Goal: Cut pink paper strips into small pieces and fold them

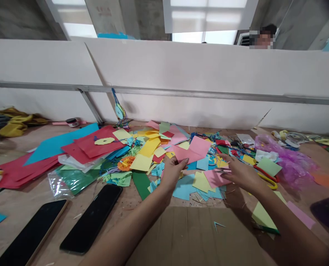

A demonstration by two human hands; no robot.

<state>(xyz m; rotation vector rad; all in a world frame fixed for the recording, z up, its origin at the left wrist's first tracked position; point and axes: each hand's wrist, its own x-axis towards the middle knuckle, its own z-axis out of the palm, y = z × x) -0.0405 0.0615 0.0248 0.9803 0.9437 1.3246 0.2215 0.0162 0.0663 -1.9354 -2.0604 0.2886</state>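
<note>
My left hand [173, 170] pinches the lower edge of a pink piece of paper [189, 154] between thumb and fingers, above the heap of cut paper. My right hand [238, 170] is closed around small metal scissors [222, 170]; their thin blades point left, and the handles are hidden in the hand. Below the blades lies another pink piece [213, 179]. Around both hands are light blue pieces [184, 187], pale yellow pieces [202, 181] and a dark green strip [141, 184]. Red-and-yellow-handled scissors [268, 177] rest just right of my right hand.
A brown cardboard sheet [192, 236] lies in front of me. Two black phones [92, 220] are at left, near red sheets [28, 170] and a blue sheet [61, 144]. Purple plastic [292, 159] sits at right. Behind runs a white partition [181, 66]; a person [264, 37] is beyond it.
</note>
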